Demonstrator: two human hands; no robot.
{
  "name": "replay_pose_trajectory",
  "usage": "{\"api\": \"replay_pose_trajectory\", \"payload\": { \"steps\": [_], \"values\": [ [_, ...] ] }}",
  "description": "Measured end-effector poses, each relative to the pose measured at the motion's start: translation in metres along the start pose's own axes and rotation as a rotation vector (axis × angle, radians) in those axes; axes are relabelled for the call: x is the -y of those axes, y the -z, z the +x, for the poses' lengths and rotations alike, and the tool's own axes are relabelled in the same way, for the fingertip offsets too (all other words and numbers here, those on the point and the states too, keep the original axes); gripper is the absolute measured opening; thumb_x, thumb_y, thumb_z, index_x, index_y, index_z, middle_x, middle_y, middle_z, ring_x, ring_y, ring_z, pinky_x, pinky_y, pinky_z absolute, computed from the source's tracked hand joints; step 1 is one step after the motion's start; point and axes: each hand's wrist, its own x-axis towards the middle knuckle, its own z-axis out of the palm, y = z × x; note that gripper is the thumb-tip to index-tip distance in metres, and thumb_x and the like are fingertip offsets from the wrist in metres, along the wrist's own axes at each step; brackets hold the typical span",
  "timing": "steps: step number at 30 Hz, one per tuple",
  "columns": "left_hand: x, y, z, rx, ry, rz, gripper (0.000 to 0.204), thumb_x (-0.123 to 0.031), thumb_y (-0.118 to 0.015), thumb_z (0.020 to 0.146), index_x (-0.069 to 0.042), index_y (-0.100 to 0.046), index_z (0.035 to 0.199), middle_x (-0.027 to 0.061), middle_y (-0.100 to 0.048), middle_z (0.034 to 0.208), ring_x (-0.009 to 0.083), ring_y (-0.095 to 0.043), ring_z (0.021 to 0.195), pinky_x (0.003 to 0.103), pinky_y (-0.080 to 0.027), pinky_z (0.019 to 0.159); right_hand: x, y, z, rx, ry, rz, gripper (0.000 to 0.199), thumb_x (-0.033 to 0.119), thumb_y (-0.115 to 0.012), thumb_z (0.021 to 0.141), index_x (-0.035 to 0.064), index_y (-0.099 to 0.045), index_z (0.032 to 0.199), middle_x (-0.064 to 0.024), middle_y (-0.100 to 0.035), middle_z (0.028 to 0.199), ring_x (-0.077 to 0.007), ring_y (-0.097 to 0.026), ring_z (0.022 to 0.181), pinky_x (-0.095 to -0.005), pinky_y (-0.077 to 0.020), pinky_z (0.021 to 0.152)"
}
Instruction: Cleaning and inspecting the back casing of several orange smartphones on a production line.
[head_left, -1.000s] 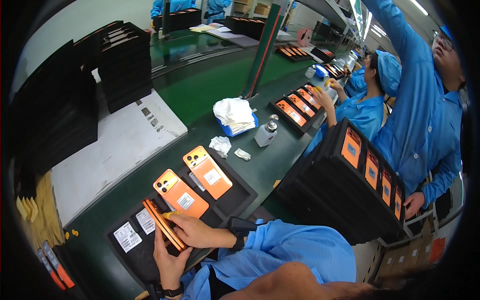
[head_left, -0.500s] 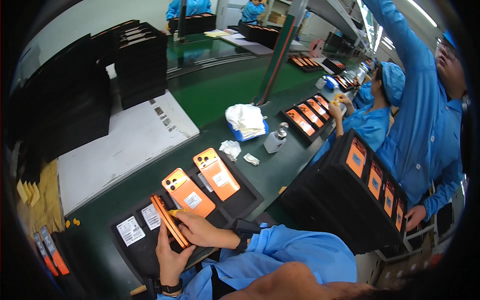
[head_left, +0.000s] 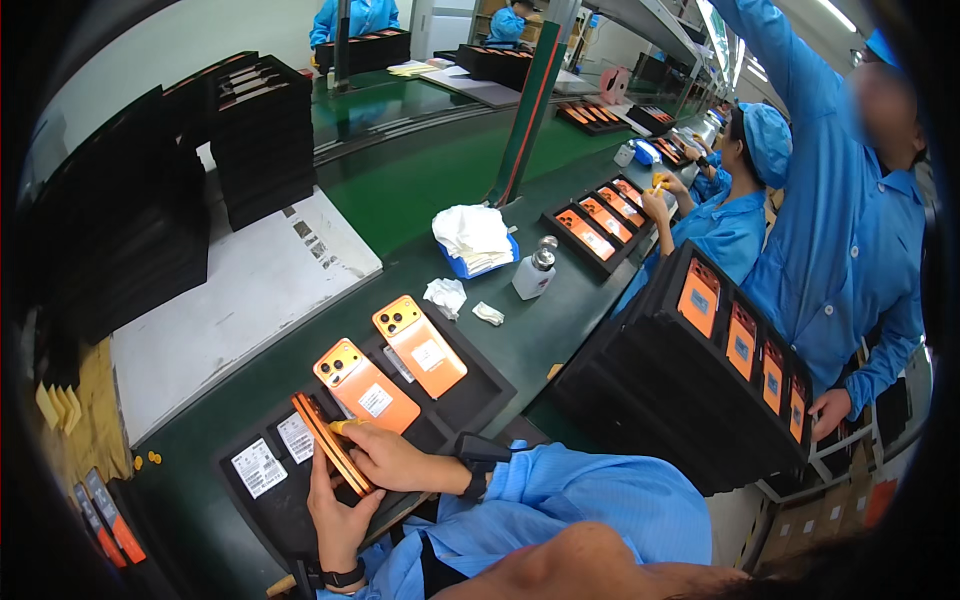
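An orange smartphone point(head_left: 325, 440) stands edge-on between my hands, tilted above a black foam tray point(head_left: 480, 395). It shows two parallel orange edges; whether a second phone lies against it I cannot tell. My left hand point(head_left: 338, 510) grips it from the near left side, thumb and fingers on opposite faces. Closed fingers of my right hand point(head_left: 395, 460) press against its right face, with a yellow finger cot point(head_left: 343, 427) at the tip. Two more orange phones, one nearer point(head_left: 367, 385) and one farther point(head_left: 420, 347), lie camera-side up on the tray. White labels point(head_left: 259, 467) show at its left.
Beyond the tray stand a clear pump bottle point(head_left: 534, 275), a blue box of white wipes point(head_left: 472, 240) and crumpled wipes point(head_left: 445, 297). Stacked black trays point(head_left: 620, 390) rise at right beside a standing person point(head_left: 830, 230). Other stacks point(head_left: 262, 150) rest on a white board point(head_left: 250, 290) at left.
My view has shifted slightly, so the bench scene sits a little farther left. Both hands keep the same hold on the phone.
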Motion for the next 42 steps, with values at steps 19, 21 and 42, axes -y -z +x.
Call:
{"api": "replay_pose_trajectory", "payload": {
  "steps": [19,21,42],
  "values": [
    [0.010,0.005,-0.002,0.009,-0.005,0.009,0.109,-0.014,-0.089,0.068,0.004,-0.028,0.156,0.0177,-0.062,0.130,0.0230,-0.065,0.111,0.034,-0.055,0.091,-0.001,0.000,0.001,0.005,0.018,0.003,0.045,0.001,-0.053,0.088,-0.0031,-0.049,0.133,-0.0282,-0.059,0.119,-0.0464,-0.059,0.110,-0.0495,-0.0489,0.094],
    [0.009,0.005,-0.002,0.012,-0.004,0.008,0.109,-0.015,-0.089,0.068,0.005,-0.028,0.156,0.0177,-0.062,0.129,0.0232,-0.065,0.111,0.034,-0.055,0.091,0.002,0.001,0.001,-0.001,0.022,0.007,0.045,0.001,-0.053,0.088,-0.0032,-0.049,0.133,-0.0283,-0.059,0.119,-0.0464,-0.059,0.110,-0.0496,-0.0489,0.094],
    [0.014,0.008,-0.004,0.029,0.011,-0.088,0.110,-0.020,-0.091,0.069,0.002,-0.029,0.157,0.0181,-0.057,0.138,0.0257,-0.061,0.123,0.036,-0.053,0.097,0.010,0.003,0.000,0.037,-0.057,-0.009,0.044,0.001,-0.052,0.090,-0.0026,-0.051,0.134,-0.0279,-0.061,0.119,-0.0452,-0.060,0.112,-0.0473,-0.0497,0.096]
  ]
}}
